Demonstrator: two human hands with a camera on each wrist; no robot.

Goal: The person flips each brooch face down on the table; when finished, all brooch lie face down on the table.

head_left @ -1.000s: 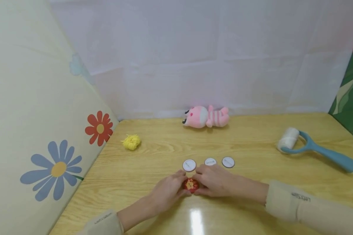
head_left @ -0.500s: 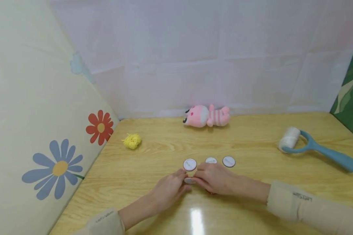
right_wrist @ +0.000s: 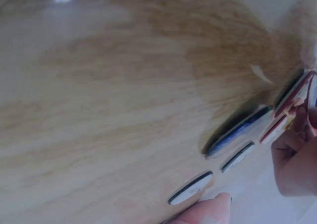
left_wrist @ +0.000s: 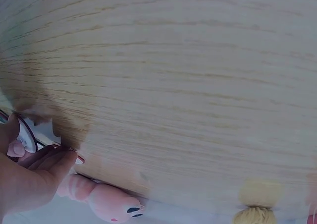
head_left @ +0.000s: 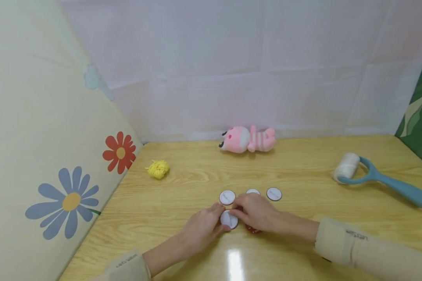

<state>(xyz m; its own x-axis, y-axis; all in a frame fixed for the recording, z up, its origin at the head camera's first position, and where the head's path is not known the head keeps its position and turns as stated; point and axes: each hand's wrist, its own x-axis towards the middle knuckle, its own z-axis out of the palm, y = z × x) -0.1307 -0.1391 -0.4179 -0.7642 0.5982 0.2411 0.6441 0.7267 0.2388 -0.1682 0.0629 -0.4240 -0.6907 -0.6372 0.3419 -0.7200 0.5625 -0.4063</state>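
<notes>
A round pin badge (head_left: pixel 228 221), white back and pin upward, lies between the hands near the table's middle. My left hand (head_left: pixel 201 230) grips its left side, thumb at the near edge and fingers at the far edge. My right hand (head_left: pixel 256 212) pinches its upper right edge with thumb and forefinger. Under the right palm shows part of a red badge (head_left: pixel 254 230), mostly hidden. Just beyond the hands lie a left badge (head_left: pixel 227 197), a middle badge (head_left: pixel 253 191) partly covered by the right hand, and a right badge (head_left: pixel 274 193), all white back up.
A pink plush toy (head_left: pixel 247 139) lies at the back by the white cloth. Yellow yarn (head_left: pixel 158 169) sits at the back left. On the right rests a lint roller (head_left: pixel 381 178) with a blue handle. A flowered panel (head_left: pixel 70 203) borders the table's left side.
The badge between my hands has been turned over: its red front with a yellow flower faced up, then it stood on edge, and now its white back faces up.
</notes>
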